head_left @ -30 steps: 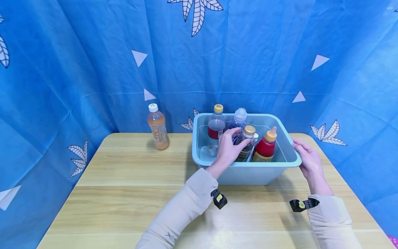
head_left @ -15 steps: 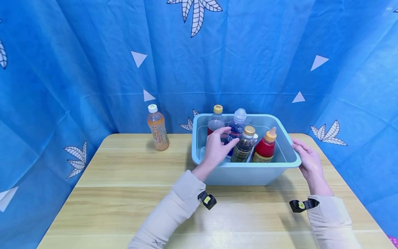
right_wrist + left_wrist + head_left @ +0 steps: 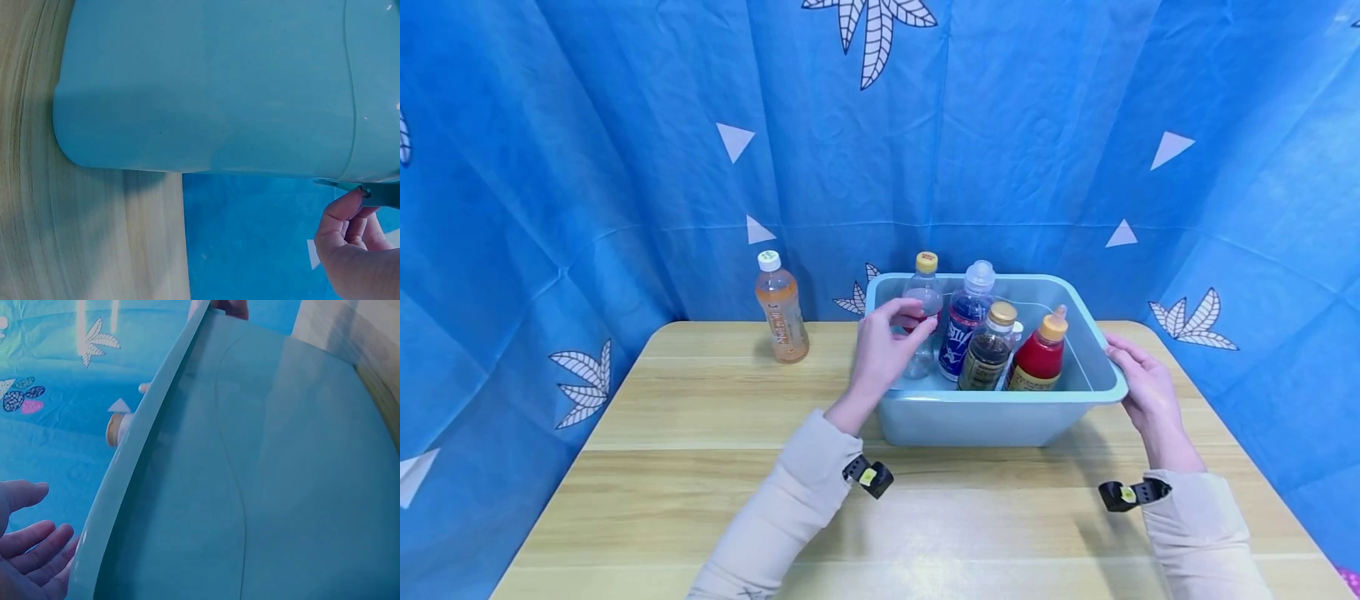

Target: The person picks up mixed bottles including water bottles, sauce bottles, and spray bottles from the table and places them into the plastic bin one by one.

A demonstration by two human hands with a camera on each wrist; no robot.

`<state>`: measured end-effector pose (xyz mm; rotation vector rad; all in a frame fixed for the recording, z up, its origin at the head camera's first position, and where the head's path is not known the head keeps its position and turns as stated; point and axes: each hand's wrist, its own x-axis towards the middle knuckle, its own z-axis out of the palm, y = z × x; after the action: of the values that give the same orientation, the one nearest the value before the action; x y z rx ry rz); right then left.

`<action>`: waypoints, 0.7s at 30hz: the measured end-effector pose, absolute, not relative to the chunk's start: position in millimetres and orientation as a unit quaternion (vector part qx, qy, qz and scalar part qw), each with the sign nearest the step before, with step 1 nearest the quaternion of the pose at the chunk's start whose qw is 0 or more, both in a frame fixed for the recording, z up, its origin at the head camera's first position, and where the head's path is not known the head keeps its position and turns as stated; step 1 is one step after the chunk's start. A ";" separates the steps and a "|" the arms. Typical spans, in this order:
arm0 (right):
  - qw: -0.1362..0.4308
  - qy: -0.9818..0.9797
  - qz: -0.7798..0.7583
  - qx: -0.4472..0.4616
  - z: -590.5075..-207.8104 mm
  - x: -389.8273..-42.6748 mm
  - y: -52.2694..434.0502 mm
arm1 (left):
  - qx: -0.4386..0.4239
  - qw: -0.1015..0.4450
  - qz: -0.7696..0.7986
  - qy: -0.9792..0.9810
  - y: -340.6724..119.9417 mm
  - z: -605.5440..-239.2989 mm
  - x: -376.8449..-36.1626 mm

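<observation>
A staged recording corner rather than a lived-in room. Shown by the blue cloth backdrop (image 3: pixel 625 167), printed with white leaves and triangles, hung in creased folds and wrapped close round three sides of the pale wooden table (image 3: pixel 700 467), hiding any walls. Shown too by the sparse prop-like set on that table: a light blue plastic bin (image 3: pixel 992 417) packed with assorted drink bottles near the far edge, and one orange drink bottle (image 3: pixel 781 308) standing alone left of the bin.
</observation>
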<state>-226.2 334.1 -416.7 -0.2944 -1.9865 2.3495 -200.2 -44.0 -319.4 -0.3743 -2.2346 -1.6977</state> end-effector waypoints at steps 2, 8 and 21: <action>0.026 -0.653 0.750 -0.102 -406.7 -218.9 324.5 | -0.125 0.170 -0.587 -0.782 -49.1 -320.7 -200.6; 0.038 -0.645 0.756 -0.108 -388.6 -206.3 307.1 | -0.099 0.205 -0.576 -0.785 -64.9 -327.0 -202.7; 0.033 -0.654 0.747 -0.117 -409.6 -221.2 326.3 | -0.057 0.238 -0.569 -0.785 -102.4 -351.1 -213.9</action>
<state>-221.2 326.3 -409.6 -0.3600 -2.0117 2.2987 -213.9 -102.4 -351.1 -0.1558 -2.1513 -1.5588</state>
